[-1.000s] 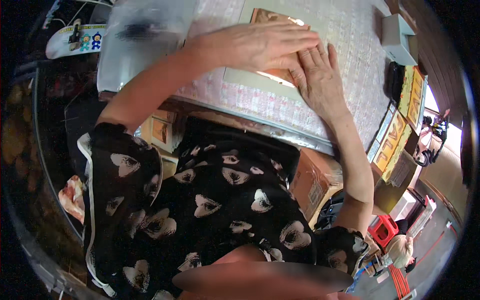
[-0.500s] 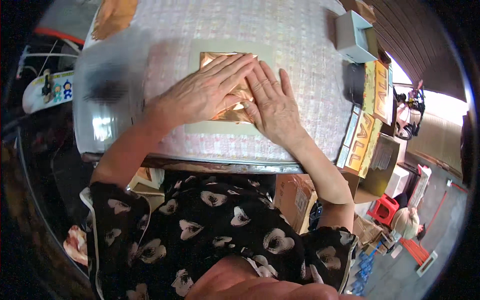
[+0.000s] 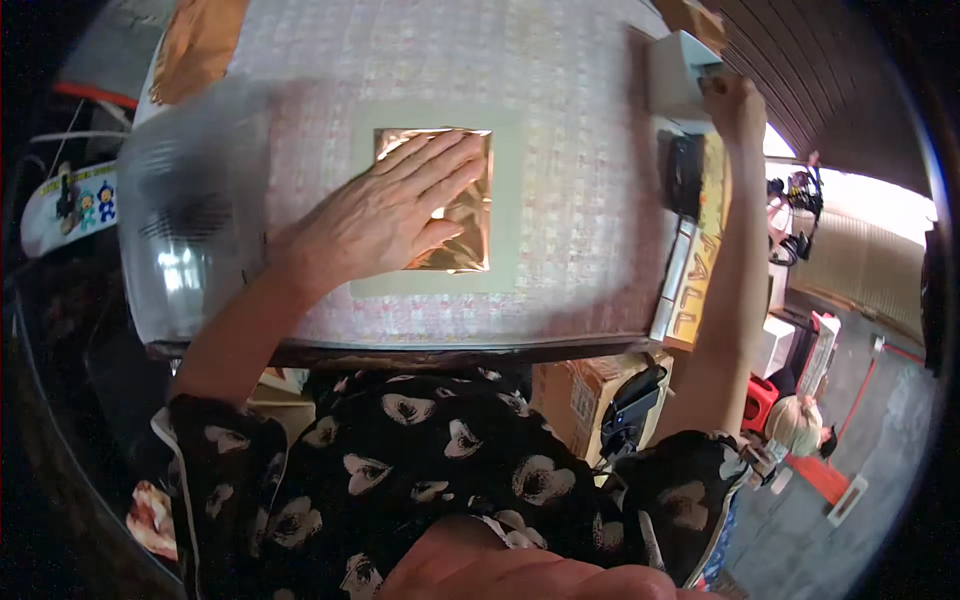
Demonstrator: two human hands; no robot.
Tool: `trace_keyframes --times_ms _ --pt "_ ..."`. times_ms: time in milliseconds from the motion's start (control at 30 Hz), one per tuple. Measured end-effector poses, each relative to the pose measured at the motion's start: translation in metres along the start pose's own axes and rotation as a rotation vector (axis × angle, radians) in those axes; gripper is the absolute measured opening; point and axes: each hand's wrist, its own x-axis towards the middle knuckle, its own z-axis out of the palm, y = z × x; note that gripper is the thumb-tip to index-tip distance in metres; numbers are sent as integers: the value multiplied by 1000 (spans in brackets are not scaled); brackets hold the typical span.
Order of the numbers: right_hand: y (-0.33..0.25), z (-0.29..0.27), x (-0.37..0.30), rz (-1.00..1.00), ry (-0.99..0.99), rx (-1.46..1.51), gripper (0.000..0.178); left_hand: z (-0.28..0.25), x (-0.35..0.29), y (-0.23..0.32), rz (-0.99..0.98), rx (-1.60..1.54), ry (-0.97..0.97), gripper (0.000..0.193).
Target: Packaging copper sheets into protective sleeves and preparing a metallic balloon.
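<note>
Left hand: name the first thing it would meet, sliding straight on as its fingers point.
The left hand would leave the foil and first meet the bare border of the pale card, then apparently the tablecloth; depth is hard to judge.

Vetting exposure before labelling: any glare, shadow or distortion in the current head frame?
Head view: bright glints on the copper-coloured foil under the left hand; white reflection on the clear plastic at left; background washed out beyond the right forearm; soft shadow on the tablecloth near the white box; fisheye bends the table edge slightly, and the corners go black.
</note>
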Motion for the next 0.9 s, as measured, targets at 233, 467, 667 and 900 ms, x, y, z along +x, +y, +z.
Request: trace_keyframes --times_ms 233,467,667,900 --pt "-7 27 35 122 -262 -125 32 7 -4 -4 1 42 61 72" --pt "12 19 37 63 -183 -9 30 5 -5 -3 6 44 65 71" --pt "-108 -49 -11 7 380 884 20 3 -5 -3 -1 49 76 69" --pt "-223 -7 -65 25 -280 1434 17 -3 -6 -4 -23 -55 61 83"
